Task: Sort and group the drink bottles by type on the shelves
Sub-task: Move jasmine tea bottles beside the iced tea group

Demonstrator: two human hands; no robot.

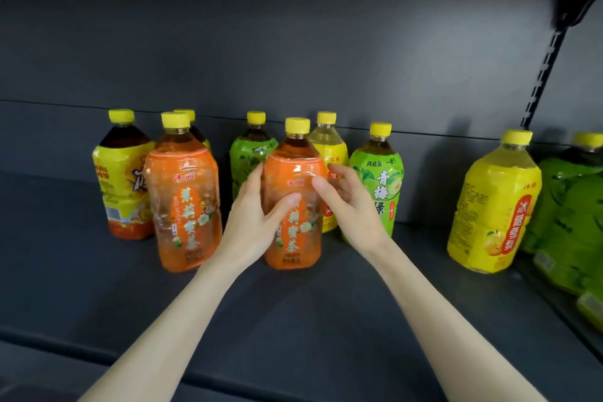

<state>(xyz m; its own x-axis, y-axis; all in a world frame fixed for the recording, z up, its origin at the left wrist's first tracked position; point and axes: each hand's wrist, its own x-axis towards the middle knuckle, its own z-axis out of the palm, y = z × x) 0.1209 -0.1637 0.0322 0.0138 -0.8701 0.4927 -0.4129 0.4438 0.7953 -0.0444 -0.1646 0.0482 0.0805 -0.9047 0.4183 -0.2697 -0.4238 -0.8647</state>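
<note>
Dark grey shelf (293, 320): left hand (257, 209) fingers clamp the upright orange bottle (295, 248); right hand (349, 202), fingers spread, touches its opposite side, green bottle (383, 179) just behind them.

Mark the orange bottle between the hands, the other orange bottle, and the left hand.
held orange bottle (295, 170): head view, upper label.
other orange bottle (186, 206): head view, label middle.
left hand (249, 222): head view, back of hand.

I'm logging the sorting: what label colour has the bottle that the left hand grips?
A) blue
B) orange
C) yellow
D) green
B: the left hand curls thumb and fingers round the orange-labelled bottle standing on the shelf.
</note>
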